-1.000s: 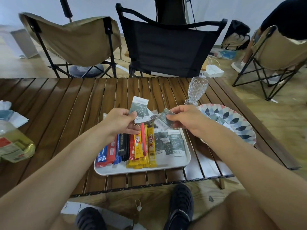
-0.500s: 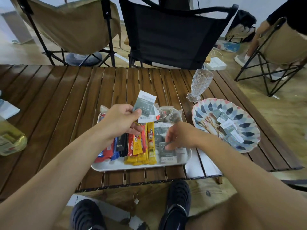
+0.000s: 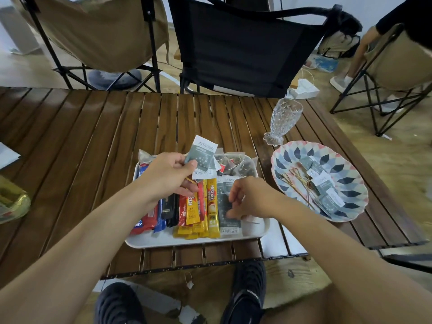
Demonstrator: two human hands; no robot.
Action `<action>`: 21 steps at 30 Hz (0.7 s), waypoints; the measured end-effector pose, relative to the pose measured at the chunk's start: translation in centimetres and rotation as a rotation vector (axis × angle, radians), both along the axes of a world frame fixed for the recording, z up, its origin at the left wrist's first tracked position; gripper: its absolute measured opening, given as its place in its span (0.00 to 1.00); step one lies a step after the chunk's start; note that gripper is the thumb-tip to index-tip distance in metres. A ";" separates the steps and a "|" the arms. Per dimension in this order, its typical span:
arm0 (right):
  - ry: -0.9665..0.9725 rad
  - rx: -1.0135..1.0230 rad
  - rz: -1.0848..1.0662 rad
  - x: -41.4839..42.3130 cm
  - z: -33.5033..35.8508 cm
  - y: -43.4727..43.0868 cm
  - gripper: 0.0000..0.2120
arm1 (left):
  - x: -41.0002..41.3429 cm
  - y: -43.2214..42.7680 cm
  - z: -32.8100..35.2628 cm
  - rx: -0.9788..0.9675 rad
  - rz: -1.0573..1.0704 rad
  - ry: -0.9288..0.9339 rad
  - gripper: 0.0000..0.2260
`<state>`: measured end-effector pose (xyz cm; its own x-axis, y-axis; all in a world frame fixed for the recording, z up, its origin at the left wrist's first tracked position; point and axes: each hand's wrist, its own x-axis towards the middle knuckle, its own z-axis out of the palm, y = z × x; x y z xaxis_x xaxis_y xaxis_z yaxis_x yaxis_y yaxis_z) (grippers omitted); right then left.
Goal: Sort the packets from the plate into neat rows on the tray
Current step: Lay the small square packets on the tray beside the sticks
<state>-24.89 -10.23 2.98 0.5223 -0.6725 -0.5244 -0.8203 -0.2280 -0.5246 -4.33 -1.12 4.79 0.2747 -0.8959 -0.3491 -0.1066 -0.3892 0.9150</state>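
Packets [image 3: 325, 183] lying loose on the plate [image 3: 287, 157], at 3 o'clock from the tray [image 3: 198, 240]; others already down in rows on the tray. Gripped a small fan of grey packets [image 3: 203, 155] in the left hand [image 3: 168, 176], thumb and curled fingers clamped on the lower edges, raised over the tray's 12 o'clock end beside the tea bags [image 3: 236, 162]. Held the right hand [image 3: 250, 197] low over the grey row [image 3: 228, 206] on the tray's 3 o'clock side, fingers curled with tips at the packet there; could not tell whether pinching it or merely touching it.

Judged the step as seating one grey packet in its row, just beside the yellow sticks [image 3: 211, 202]. Called for squaring the packet's long edge against the stick next to it, lining its near end up with the ends at 6 o'clock, and pressing it flat with straight fingers before lifting away, so as not to drag it askew. Called also for feeding the next one from the fan singly, top packet first, without loosening the left grip enough to spill the rest. Worth minding the glass [image 3: 284, 120] at 11 o'clock from the plate on any reach back there.
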 end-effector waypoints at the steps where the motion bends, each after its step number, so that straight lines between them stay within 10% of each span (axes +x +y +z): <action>1: -0.033 0.057 -0.028 -0.2 0.2 0.0 0.15 | 0.0 0.0 0.0 0.002 -0.004 0.003 0.10; 11: -0.668 0.162 -0.401 0.6 2.1 -1.0 0.10 | 0.0 0.2 0.9 -0.010 -0.051 0.041 0.08; 21: -0.695 0.324 -0.455 1.1 1.4 -1.0 0.12 | -0.9 0.0 0.8 -0.022 -0.020 0.073 0.08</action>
<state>-23.79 -11.28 4.34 0.5119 -0.7661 -0.3887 -0.2673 0.2879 -0.9196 -5.27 -1.10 5.57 0.2309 -0.9088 -0.3475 -0.0469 -0.3671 0.9290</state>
